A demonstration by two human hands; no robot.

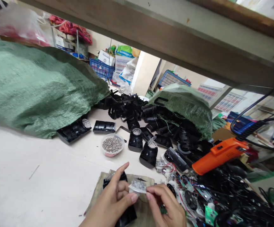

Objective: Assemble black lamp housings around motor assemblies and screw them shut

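Note:
A small clear plastic part (138,186) with a pale lower edge is held between my two hands. My left hand (116,197) pinches its left side with the thumb against the curled fingers, while the index finger points up. At its right end, the thumb and fingertips of my right hand (166,201) grip it. Beneath my left hand lies a black plastic housing (129,217), partly covered by the hand. It rests on an olive-grey cloth (95,197) on the white table. What lies under my right palm is hidden.
A round tub of small screws (112,144) stands ahead, near several black housings (148,154). An orange electric screwdriver (219,154) hangs at right above tangled wires and circuit boards (210,214). Green woven sacks (42,85) lie behind, and a beam (151,34) crosses above.

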